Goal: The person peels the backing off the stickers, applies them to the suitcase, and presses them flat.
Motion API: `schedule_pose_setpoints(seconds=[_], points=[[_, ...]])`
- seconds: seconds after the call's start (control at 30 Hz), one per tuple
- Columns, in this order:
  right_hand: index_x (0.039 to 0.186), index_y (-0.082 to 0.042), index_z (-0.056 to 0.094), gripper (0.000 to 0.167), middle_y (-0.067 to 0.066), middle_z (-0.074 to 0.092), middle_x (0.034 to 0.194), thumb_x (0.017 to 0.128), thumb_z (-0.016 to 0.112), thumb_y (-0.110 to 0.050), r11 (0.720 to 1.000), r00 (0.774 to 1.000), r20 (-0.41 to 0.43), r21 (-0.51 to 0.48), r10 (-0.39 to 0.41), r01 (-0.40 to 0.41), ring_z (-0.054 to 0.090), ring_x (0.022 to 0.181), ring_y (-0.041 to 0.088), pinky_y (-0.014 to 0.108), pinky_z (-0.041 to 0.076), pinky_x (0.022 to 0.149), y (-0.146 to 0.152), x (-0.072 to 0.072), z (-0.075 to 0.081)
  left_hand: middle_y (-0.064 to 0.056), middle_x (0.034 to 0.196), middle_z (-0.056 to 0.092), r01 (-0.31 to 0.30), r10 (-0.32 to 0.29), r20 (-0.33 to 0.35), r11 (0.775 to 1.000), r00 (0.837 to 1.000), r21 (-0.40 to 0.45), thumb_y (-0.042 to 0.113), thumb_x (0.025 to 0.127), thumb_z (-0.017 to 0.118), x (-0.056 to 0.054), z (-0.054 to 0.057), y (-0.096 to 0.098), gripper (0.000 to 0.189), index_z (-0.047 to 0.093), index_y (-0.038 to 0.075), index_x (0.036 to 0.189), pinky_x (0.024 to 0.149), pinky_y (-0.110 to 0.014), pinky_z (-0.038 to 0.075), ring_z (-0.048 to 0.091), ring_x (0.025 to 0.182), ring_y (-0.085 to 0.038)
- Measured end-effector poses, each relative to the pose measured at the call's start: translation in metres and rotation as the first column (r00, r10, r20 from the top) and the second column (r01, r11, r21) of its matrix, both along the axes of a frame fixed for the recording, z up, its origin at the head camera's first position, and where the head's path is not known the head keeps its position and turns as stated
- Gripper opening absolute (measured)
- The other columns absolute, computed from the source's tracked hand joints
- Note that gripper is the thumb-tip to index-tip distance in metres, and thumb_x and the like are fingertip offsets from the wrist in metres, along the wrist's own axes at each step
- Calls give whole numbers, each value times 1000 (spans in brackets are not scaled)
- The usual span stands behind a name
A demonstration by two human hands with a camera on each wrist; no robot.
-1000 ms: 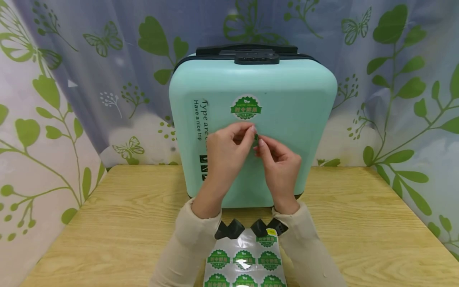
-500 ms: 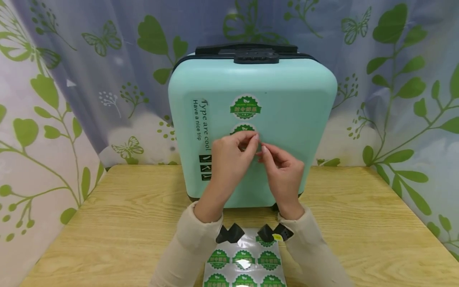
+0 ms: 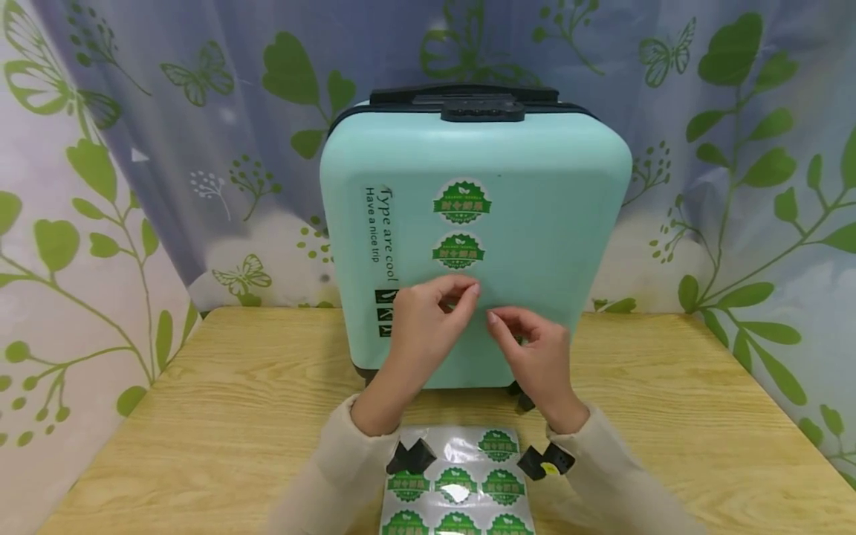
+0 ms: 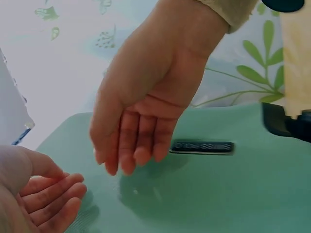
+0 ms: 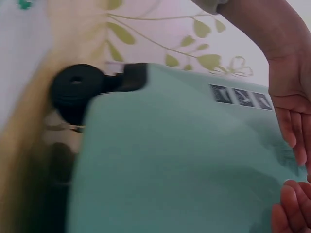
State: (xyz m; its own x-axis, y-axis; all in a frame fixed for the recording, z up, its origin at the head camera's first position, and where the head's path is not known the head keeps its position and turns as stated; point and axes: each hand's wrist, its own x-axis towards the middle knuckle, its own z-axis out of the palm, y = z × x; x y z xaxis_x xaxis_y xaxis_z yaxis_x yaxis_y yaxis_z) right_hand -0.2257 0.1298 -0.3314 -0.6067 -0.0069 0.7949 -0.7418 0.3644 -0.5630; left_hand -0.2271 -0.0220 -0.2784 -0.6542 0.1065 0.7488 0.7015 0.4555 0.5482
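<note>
A mint-green hard-shell suitcase (image 3: 548, 223) stands upright in front of me, two round green stickers (image 3: 458, 251) one above the other on its face. Below the lower sticker is my left hand (image 3: 428, 319), thumb and index tip close together, nothing seen between them. My right hand (image 3: 538, 353) is lower and to the right, fingers loosely bent. In the left wrist view, the right hand (image 4: 141, 92) shows extended fingers near a dark nameplate (image 4: 201, 147), and the left hand (image 4: 29, 189) has relaxed fingers. The right wrist view catches both hands at its right edge.
A sheet of the same stickers (image 3: 451, 438) lies on the wooden table (image 3: 669, 416) between my forearms. A black wheel (image 5: 77, 92) shows at the suitcase's bottom corner. Behind the suitcase hangs a leaf-patterned curtain (image 3: 602, 44).
Both hands have come down off the lower sticker, which is now fully visible on the suitcase. The right hand has also shifted to the right, widening the gap between the hands.
</note>
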Motion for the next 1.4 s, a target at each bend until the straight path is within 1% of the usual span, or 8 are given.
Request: schedule_pose_setpoints(seconds=[0.13, 0.27, 0.47, 0.73, 0.87, 1.0, 1.1, 1.4], points=[[92, -2, 72, 8, 4, 71, 80, 86, 67, -3, 994, 994, 103, 110, 18, -29, 63, 64, 11, 21, 51, 59, 8, 6, -17, -4, 78, 72, 40, -40, 25, 999, 999, -16, 12, 89, 65, 3, -10, -5, 12, 74, 5, 91, 58, -17, 50, 65, 64, -10], [95, -3, 71, 10, 3, 71, 84, 87, 66, -7, 978, 968, 245, 187, 49, -96, 64, 69, 7, 25, 54, 63, 16, 10, -33, -3, 79, 72, 80, -79, 50, 996, 996, -26, 12, 88, 65, 6, -19, -10, 12, 74, 5, 91, 58, -19, 52, 65, 66, -10], [93, -6, 71, 11, 1, 70, 83, 88, 67, -15, 965, 900, 436, 236, 1, -116, 63, 67, 6, 23, 53, 61, 28, 14, -54, -2, 83, 72, 153, -141, 136, 985, 981, -83, 12, 89, 65, 9, -39, -14, 13, 73, 5, 95, 62, -19, 52, 66, 71, -9], [96, -1, 70, 19, 4, 70, 87, 87, 69, -18, 964, 782, 623, 197, 19, -180, 64, 71, 19, 23, 51, 62, 39, 19, -64, -1, 88, 73, 243, -199, 288, 962, 937, -128, 12, 90, 64, 11, -71, -13, 14, 72, 4, 97, 64, -18, 52, 66, 73, -10], [98, 0, 69, 21, 7, 69, 91, 87, 69, -17, 954, 738, 673, 185, 52, -236, 64, 75, 14, 24, 52, 66, 46, 20, -69, -3, 92, 72, 292, -224, 363, 945, 904, -145, 12, 90, 63, 11, -85, -13, 15, 71, 3, 100, 67, -20, 53, 67, 78, -11], [99, 1, 68, 19, 10, 69, 93, 86, 68, -13, 949, 723, 688, 185, 60, -254, 63, 79, 13, 24, 52, 69, 52, 22, -73, -3, 95, 72, 334, -239, 429, 929, 871, -161, 13, 90, 65, 13, -96, -14, 15, 71, 5, 100, 76, -25, 54, 67, 86, -13], [100, 3, 67, 20, 11, 69, 94, 87, 68, -12, 951, 713, 698, 175, 64, -256, 63, 82, 15, 24, 52, 71, 54, 24, -74, -1, 97, 71, 360, -248, 494, 922, 834, -145, 15, 89, 65, 14, -102, -16, 14, 71, 8, 100, 83, -30, 52, 65, 91, -12], [105, 5, 66, 27, 12, 68, 98, 87, 67, -16, 955, 628, 775, 124, 78, -271, 62, 87, 19, 27, 51, 75, 59, 27, -82, -4, 99, 71, 386, -267, 648, 921, 713, -45, 10, 86, 66, 17, -125, -22, 19, 70, 3, 103, 85, -33, 50, 64, 91, -15]])
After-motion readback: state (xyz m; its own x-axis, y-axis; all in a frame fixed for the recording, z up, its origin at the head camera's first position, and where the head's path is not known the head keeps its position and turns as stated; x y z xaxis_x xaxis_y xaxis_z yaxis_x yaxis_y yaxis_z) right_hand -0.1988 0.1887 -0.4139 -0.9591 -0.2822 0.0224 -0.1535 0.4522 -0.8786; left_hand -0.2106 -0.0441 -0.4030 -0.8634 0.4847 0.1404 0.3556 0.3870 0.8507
